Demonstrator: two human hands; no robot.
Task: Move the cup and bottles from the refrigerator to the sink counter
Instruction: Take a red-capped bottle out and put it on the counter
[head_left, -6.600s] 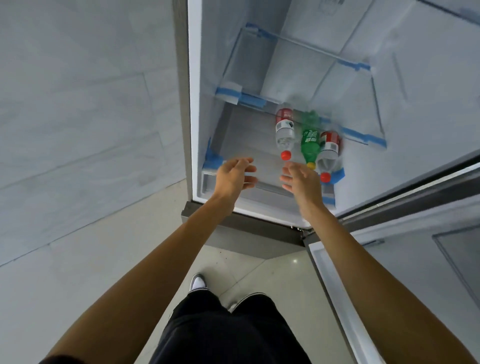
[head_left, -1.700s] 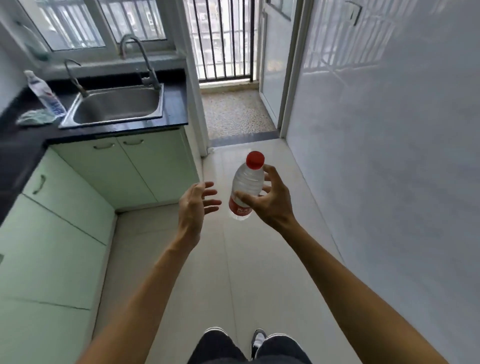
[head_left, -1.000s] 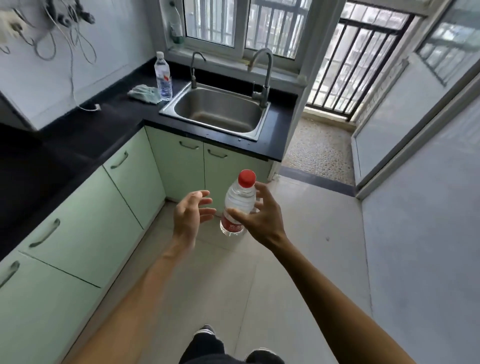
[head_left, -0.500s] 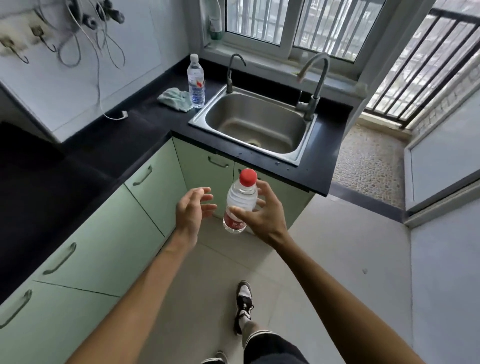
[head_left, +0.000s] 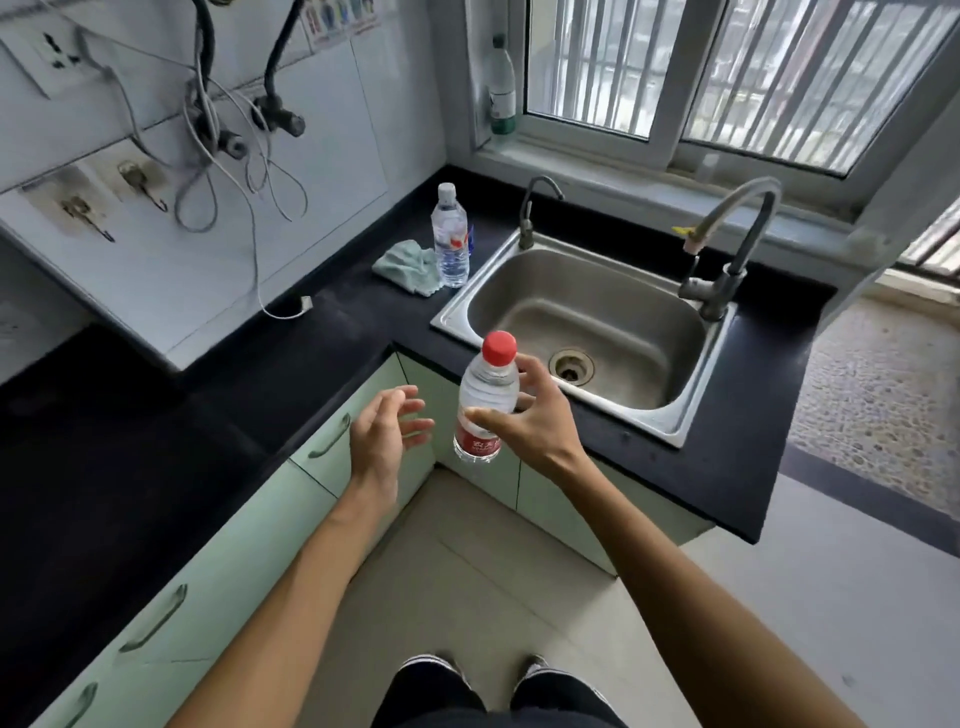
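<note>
Closer now stands the sink counter (head_left: 332, 332) — the red-capped bottle (head_left: 486, 402) has come above its edge, upright. It seems light, smooth plastic; mid-body hold is best. Right hand (head_left: 524, 421) grips it around the middle; left hand (head_left: 382, 434) is beside, fingers apart, holding nothing.

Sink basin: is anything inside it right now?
Only the drain shows in the sink basin. Its near side is partly covered by the red-capped bottle and the right hand holding it.
</note>
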